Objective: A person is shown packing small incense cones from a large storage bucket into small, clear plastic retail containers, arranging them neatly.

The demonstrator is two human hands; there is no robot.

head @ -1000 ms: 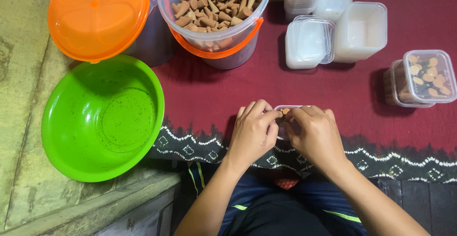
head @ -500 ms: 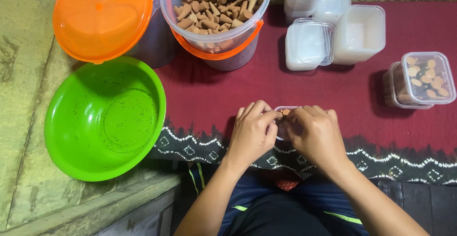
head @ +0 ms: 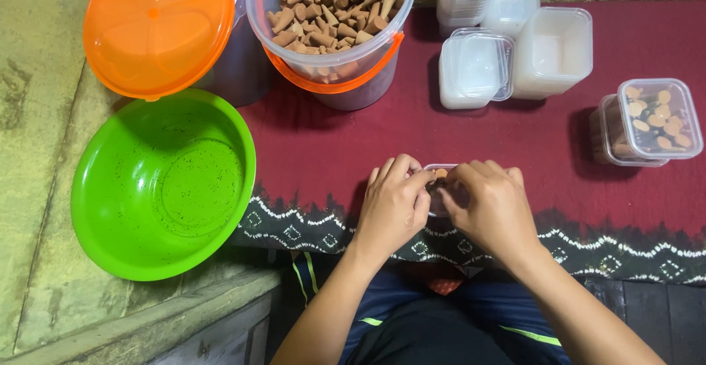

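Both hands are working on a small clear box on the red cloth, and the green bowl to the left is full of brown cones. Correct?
Not quite. In the head view the green bowl holds no cones; they sit in the clear bucket. Both hands, left hand and right hand, are on the small clear box.

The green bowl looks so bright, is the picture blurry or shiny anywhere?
Head view: sharp all over, no blur. The green bowl is evenly lit with only soft sheen, no hard glare. The left hand and right hand cast a faint shadow on the red cloth. The small clear box between them is mostly hidden. The bottom edge near the lap is dark.
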